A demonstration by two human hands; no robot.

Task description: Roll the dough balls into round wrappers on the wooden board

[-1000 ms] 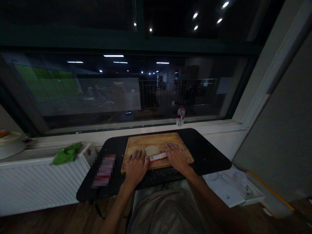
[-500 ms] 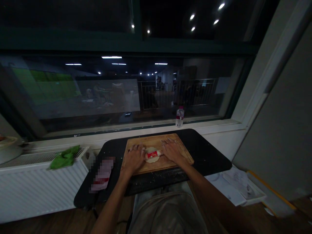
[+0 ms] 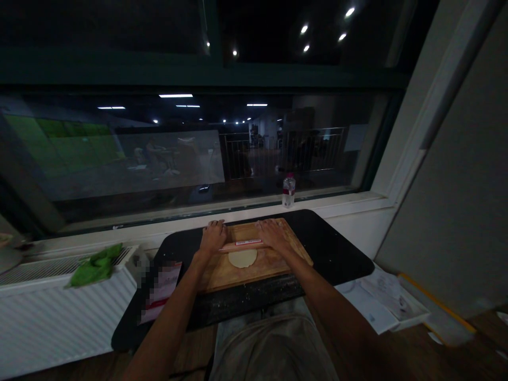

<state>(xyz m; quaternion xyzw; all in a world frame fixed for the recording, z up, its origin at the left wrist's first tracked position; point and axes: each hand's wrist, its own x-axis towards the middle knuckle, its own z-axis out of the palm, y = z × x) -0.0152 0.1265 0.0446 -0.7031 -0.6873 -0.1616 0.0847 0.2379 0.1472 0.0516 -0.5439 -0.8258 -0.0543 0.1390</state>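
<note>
A pale, flat round of dough (image 3: 243,259) lies on the wooden cutting board (image 3: 224,278). Just beyond its far edge is a rolling pin (image 3: 244,245) with a red and white label, lying crosswise. My left hand (image 3: 215,236) holds the pin's left end, and my right hand (image 3: 273,234) covers its right end. Both hands curve over the pin with palms down, so the pin's ends are hidden beneath them.
The board rests on a black table (image 3: 337,251). A pinkish packet (image 3: 164,286), partly blurred, lies at the left. On the windowsill stands a plastic bottle (image 3: 289,191). A green cloth (image 3: 97,265) drapes over the white radiator (image 3: 71,312). Papers (image 3: 383,301) lie low at the right.
The rolling pin has rolled away from me, off the middle of the dough to beyond its far edge. Both hands moved forward with it. The view has shifted slightly right.
</note>
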